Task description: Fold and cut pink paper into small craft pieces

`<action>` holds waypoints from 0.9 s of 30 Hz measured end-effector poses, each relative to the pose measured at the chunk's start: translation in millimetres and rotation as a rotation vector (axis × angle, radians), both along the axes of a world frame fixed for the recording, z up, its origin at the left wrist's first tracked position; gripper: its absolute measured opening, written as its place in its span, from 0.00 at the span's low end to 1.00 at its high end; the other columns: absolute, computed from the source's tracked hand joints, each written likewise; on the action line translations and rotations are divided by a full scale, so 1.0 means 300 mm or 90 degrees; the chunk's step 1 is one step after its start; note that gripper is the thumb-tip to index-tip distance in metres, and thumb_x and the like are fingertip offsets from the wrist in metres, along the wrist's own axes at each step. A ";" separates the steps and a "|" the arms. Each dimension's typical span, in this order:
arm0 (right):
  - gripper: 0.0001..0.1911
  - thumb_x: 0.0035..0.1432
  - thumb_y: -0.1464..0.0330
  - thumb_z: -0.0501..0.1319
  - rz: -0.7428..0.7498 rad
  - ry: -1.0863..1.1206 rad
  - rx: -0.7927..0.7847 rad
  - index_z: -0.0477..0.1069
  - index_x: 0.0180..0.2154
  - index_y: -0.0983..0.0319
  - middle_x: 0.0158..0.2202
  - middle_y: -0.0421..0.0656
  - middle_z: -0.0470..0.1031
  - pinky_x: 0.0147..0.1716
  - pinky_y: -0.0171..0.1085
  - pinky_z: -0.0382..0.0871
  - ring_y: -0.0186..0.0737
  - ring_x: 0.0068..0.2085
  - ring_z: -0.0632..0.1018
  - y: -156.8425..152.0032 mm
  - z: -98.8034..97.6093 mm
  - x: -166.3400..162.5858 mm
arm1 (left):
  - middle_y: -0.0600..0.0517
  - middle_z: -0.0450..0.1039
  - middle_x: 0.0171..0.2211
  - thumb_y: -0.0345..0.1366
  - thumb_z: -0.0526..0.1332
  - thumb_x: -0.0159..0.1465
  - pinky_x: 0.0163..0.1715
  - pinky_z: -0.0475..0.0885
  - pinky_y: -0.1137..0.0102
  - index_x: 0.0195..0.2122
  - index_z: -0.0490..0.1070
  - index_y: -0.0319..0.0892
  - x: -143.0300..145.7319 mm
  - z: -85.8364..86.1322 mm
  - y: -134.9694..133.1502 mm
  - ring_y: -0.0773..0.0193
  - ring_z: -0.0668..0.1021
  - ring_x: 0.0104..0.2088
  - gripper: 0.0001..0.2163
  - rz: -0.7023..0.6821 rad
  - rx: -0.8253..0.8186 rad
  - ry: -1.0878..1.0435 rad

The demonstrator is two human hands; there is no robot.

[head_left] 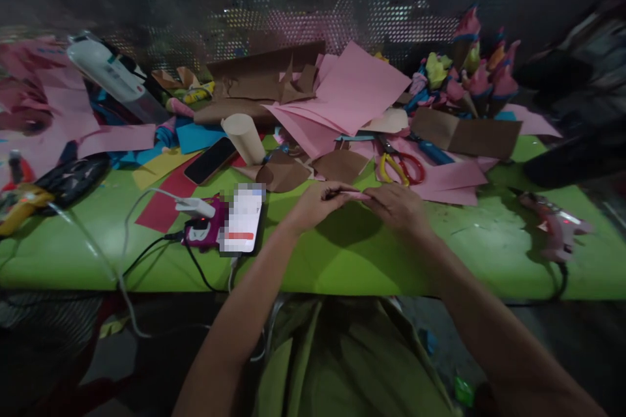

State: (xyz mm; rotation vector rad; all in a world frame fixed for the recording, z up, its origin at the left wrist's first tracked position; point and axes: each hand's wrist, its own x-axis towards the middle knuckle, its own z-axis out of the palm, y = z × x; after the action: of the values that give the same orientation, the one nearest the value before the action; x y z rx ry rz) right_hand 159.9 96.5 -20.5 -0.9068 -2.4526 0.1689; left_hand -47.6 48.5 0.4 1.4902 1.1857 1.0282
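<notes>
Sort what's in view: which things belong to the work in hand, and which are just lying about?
Likely part of the work:
pink piece, between left hand and right hand
pink sheets
scissors
glue gun

Apparently just lying about:
dark phone
lit phone
purple power adapter

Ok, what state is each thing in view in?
Left hand: pinching
Right hand: pinching
Held pink paper: rolled or folded, unclear
Dark phone: screen dark
Other phone: screen lit
Socket block: plugs in
Scissors: handles apart
Glue gun: lying down; hot or not, unclear
Pink-topped cones: bunched
</notes>
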 end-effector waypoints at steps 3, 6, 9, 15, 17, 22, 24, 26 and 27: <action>0.23 0.70 0.56 0.47 0.007 -0.001 -0.001 0.77 0.39 0.60 0.33 0.47 0.80 0.36 0.40 0.66 0.43 0.35 0.77 0.005 0.003 -0.003 | 0.49 0.80 0.34 0.40 0.61 0.64 0.35 0.69 0.70 0.43 0.80 0.41 -0.005 -0.004 0.007 0.65 0.76 0.32 0.13 -0.005 0.003 0.023; 0.25 0.70 0.56 0.46 0.015 0.011 0.012 0.77 0.39 0.61 0.33 0.48 0.80 0.35 0.39 0.65 0.43 0.35 0.76 0.007 0.009 -0.006 | 0.48 0.80 0.35 0.41 0.60 0.64 0.36 0.70 0.70 0.45 0.79 0.41 -0.008 -0.010 0.014 0.63 0.77 0.33 0.14 -0.015 0.002 0.032; 0.24 0.71 0.57 0.46 0.020 0.015 0.009 0.77 0.38 0.61 0.31 0.47 0.79 0.34 0.39 0.64 0.42 0.33 0.76 0.007 0.013 -0.006 | 0.46 0.81 0.42 0.40 0.61 0.63 0.43 0.71 0.67 0.45 0.78 0.41 -0.010 -0.010 0.015 0.60 0.79 0.42 0.13 -0.031 0.007 0.021; 0.25 0.70 0.56 0.46 0.009 0.033 -0.024 0.77 0.36 0.61 0.29 0.46 0.78 0.33 0.38 0.63 0.41 0.32 0.75 0.007 0.014 -0.007 | 0.45 0.80 0.44 0.37 0.61 0.63 0.44 0.71 0.67 0.46 0.78 0.41 -0.017 -0.015 0.014 0.59 0.79 0.42 0.13 -0.042 0.028 0.046; 0.26 0.70 0.55 0.46 0.017 0.035 -0.042 0.77 0.35 0.61 0.29 0.46 0.78 0.32 0.37 0.63 0.40 0.32 0.75 0.009 0.016 -0.008 | 0.45 0.81 0.42 0.37 0.60 0.64 0.42 0.71 0.68 0.45 0.78 0.41 -0.019 -0.019 0.016 0.60 0.79 0.40 0.12 -0.046 0.031 0.063; 0.23 0.70 0.57 0.48 0.024 0.027 -0.090 0.77 0.37 0.61 0.32 0.46 0.79 0.34 0.38 0.65 0.41 0.34 0.77 0.010 0.017 -0.011 | 0.48 0.80 0.39 0.35 0.59 0.63 0.39 0.70 0.69 0.45 0.78 0.42 -0.020 -0.015 0.019 0.62 0.78 0.36 0.12 -0.036 0.039 0.085; 0.19 0.70 0.58 0.49 0.014 0.037 -0.096 0.75 0.42 0.60 0.36 0.47 0.80 0.36 0.39 0.66 0.43 0.36 0.77 0.008 0.016 -0.012 | 0.49 0.80 0.36 0.35 0.59 0.63 0.38 0.70 0.69 0.43 0.79 0.42 -0.019 -0.009 0.018 0.63 0.77 0.35 0.11 -0.030 0.045 0.092; 0.17 0.68 0.58 0.52 0.001 0.042 -0.096 0.73 0.46 0.61 0.40 0.48 0.80 0.37 0.40 0.67 0.44 0.38 0.78 0.005 0.016 -0.013 | 0.50 0.78 0.32 0.36 0.59 0.64 0.37 0.69 0.69 0.41 0.78 0.42 -0.019 -0.002 0.017 0.63 0.76 0.33 0.10 -0.018 0.050 0.102; 0.17 0.68 0.58 0.53 -0.004 0.041 -0.091 0.73 0.47 0.61 0.41 0.49 0.80 0.37 0.40 0.67 0.45 0.39 0.78 0.004 0.016 -0.013 | 0.51 0.77 0.31 0.37 0.59 0.64 0.36 0.69 0.70 0.41 0.78 0.41 -0.019 0.001 0.016 0.63 0.75 0.33 0.10 -0.012 0.050 0.109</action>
State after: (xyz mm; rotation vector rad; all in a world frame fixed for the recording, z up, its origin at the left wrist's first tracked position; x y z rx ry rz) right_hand 156.1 97.9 -15.7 -0.9546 -2.4013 0.3695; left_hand -53.1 53.4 0.6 1.6762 1.2597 0.9584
